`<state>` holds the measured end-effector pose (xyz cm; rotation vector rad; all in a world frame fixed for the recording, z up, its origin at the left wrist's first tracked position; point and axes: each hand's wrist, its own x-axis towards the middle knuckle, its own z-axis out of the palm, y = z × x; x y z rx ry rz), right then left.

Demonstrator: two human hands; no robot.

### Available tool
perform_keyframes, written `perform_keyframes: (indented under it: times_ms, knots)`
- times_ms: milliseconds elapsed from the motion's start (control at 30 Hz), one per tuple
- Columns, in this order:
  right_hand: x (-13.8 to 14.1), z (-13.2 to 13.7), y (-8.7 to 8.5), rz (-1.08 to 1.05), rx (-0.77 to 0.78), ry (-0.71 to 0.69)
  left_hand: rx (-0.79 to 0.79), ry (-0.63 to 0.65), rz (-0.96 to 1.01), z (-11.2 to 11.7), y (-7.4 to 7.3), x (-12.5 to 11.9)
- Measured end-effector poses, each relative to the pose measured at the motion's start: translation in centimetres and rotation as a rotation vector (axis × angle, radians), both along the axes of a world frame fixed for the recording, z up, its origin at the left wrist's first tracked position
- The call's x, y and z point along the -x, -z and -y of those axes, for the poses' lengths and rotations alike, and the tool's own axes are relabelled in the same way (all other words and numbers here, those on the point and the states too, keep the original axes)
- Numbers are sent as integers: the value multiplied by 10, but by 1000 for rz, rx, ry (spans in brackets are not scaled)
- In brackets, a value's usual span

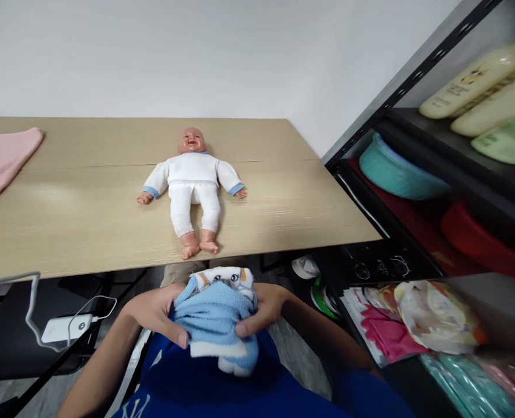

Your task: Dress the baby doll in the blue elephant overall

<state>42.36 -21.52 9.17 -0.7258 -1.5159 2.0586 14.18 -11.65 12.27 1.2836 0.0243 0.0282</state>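
Note:
A baby doll (193,188) in white clothes with blue cuffs lies face up on the wooden table (87,215), feet toward me. Below the table's front edge, close to my chest, both hands grip a bunched light-blue piece of baby clothing (216,319) with a printed white part on top. My left hand (157,313) clutches its left side, thumb pressed on the fabric. My right hand (263,310) clutches its right side the same way. Both hands are closed on the cloth, well short of the doll.
A pink cloth (2,162) lies at the table's far left. A white power bank with cable (65,328) sits on a black surface lower left. A black shelf rack (414,75) at right holds bottles (470,81), a teal basin (396,171), a red tub and packaged items (431,319).

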Motion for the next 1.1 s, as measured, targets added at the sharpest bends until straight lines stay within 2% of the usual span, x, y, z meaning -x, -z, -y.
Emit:
perform_keyframes:
  times_ms: [100,200,267,333,400,500,567,700,833,967,1100]
  knots:
    - [-8,-1,-7,-8,8,143,-20,-148,-16,6,-3,6]
    - [1,-6,-28,-16,-113,143,-47,-248,-8,9,-6,12]
    - [12,-8,-43,32,-206,260,-116,-338,-15,11,-11,12]
    - [20,-8,-55,172,-261,497,-191,-497,-80,16,-16,6]
    - [23,-8,-64,382,-318,713,-246,-711,-184,22,-18,-3]
    - [24,-13,-72,618,-457,826,-310,-1011,-271,30,-13,-19]
    - [25,-20,-74,698,-514,823,-338,-1119,-271,30,-8,-25]
    - [31,-38,-73,837,-532,823,-381,-1158,-316,19,0,-28]
    - [35,-58,-68,847,-529,808,-396,-1214,-350,3,7,-30]
    - [37,-79,-59,907,-505,859,-345,-1218,-329,-14,19,-36]
    - [39,-93,-47,958,-469,842,-361,-1249,-327,-28,29,-42]
